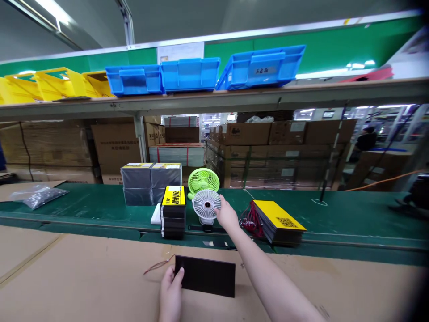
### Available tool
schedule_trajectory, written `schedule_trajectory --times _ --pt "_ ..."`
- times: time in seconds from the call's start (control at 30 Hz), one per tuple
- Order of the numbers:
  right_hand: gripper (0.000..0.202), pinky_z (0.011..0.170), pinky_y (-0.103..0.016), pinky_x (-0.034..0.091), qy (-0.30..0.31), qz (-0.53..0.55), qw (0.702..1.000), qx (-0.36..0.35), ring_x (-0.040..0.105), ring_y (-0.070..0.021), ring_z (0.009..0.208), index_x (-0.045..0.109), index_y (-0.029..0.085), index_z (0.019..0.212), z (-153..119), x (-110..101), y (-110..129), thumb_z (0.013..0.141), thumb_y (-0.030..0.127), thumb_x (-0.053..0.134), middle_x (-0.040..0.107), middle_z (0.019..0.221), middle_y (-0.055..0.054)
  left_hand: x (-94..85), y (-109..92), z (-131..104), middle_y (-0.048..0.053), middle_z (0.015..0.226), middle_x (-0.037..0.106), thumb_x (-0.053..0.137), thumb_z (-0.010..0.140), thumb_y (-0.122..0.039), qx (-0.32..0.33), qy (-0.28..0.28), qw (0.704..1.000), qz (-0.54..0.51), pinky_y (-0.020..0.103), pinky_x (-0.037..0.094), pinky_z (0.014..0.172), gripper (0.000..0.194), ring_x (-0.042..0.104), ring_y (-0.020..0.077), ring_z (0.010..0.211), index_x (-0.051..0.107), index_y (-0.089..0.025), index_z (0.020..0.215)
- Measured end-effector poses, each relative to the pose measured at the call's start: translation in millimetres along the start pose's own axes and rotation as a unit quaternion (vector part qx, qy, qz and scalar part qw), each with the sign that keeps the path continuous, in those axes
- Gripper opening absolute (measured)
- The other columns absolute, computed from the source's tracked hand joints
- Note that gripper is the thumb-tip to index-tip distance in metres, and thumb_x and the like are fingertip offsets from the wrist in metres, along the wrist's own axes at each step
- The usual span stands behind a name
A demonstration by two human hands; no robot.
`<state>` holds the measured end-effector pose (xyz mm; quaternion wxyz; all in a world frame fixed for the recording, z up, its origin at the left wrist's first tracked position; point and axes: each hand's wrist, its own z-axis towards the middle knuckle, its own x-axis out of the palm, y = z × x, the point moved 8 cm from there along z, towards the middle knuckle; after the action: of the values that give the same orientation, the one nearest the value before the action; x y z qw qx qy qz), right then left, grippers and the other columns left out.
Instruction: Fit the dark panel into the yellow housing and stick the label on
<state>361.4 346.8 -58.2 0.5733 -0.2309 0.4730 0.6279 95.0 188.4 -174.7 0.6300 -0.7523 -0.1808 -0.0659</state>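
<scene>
over the cardboard (83,277), the black panel (207,276) is pinched at its left edge by the left hand (171,288). the white fan (205,205) has the right hand (228,218) at its rim; i can't tell if it grips. best hold the panel steady, without tugging its thin wires (157,267).

I see green counter (362,210) below right fingers (222,202), brown cardboard sheeting (83,273) on their near side. Above and beyond fingers, I get long shelf (234,103) running across view, green panel (335,49) behind it. Below shelf, past counter, stacked cartons (248,134) fill background. Grey ceiling (268,15) overhead, lit lamp (55,10) far up left of fingers; bright hall (395,120) far off to their right.
</scene>
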Motion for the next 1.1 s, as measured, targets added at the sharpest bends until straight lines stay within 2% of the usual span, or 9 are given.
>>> schedule_trajectory --times 0.37,0.5,0.6,0.73,0.87,0.97,1.1 --pt "0.068 0.076 -0.032 0.036 -0.007 0.039 0.999 -0.002 0.050 -0.0254 0.098 0.018 0.024 0.135 2 2 -1 0.077 0.032 0.052 0.049 0.113 -0.011 2.9 -4 -4 0.009 0.098 0.062 0.062 0.065 -0.033 -0.003 0.008 1.000 0.004 0.027 0.041 0.078 0.029 0.054 0.0236 0.099 0.058 -0.015 0.087" --pt "0.075 0.079 -0.032 0.038 -0.025 0.070 0.997 0.006 0.048 -0.0263 0.104 0.012 0.022 0.137 0 1 -2 0.075 0.033 0.053 0.042 0.122 -0.013 4.8 -7 -4 0.008 0.095 0.063 0.061 0.066 -0.033 0.002 0.019 1.000 0.004 0.026 0.041 0.077 0.027 0.056 0.0225 0.096 0.059 -0.015 0.087" --pt "0.079 0.081 -0.034 0.039 -0.039 0.093 0.995 0.023 0.047 -0.0277 0.107 0.008 0.019 0.138 -5 0 -7 0.074 0.034 0.052 0.037 0.126 -0.016 4.6 -7 -5 0.008 0.095 0.063 0.061 0.066 -0.032 -0.001 0.017 1.000 0.001 0.026 0.042 0.076 0.027 0.056 0.0220 0.095 0.059 -0.016 0.087" --pt "0.077 0.084 -0.037 0.040 -0.045 0.122 0.991 0.034 0.047 -0.0285 0.109 0.013 0.019 0.137 -14 -2 -15 0.073 0.035 0.053 0.039 0.124 -0.016 1.3 -7 -7 0.009 0.098 0.063 0.061 0.067 -0.033 -0.002 -0.001 1.000 0.006 0.026 0.042 0.076 0.027 0.056 0.0220 0.096 0.059 -0.015 0.088" --pt "0.077 0.088 -0.038 0.040 -0.055 0.156 0.986 0.037 0.046 -0.0267 0.111 0.013 0.017 0.137 -28 -14 -21 0.074 0.036 0.052 0.041 0.123 -0.016 0.8 -9 -9 0.009 0.096 0.063 0.061 0.067 -0.033 -0.003 -0.007 1.000 0.005 0.026 0.042 0.074 0.028 0.057 0.0217 0.094 0.058 -0.015 0.089" --pt "0.077 0.086 -0.038 0.043 -0.057 0.256 0.964 0.035 0.051 -0.0246 0.106 0.016 0.020 0.137 -51 -24 -22 0.073 0.041 0.053 0.044 0.122 -0.014 1.3 -9 -11 0.009 0.097 0.064 0.060 0.067 -0.032 -0.013 -0.008 1.000 -0.002 0.025 0.042 0.072 0.028 0.057 0.0207 0.093 0.058 -0.015 0.089" --pt "0.067 0.080 -0.037 0.046 -0.013 0.413 0.910 0.047 0.055 -0.0235 0.100 0.033 0.021 0.130 -97 -28 -18 0.072 0.048 0.054 0.053 0.115 -0.011 1.5 -9 -13 0.008 0.095 0.064 0.061 0.067 -0.032 -0.004 0.000 1.000 0.013 0.024 0.041 0.069 0.028 0.058 0.0198 0.089 0.060 -0.015 0.089"
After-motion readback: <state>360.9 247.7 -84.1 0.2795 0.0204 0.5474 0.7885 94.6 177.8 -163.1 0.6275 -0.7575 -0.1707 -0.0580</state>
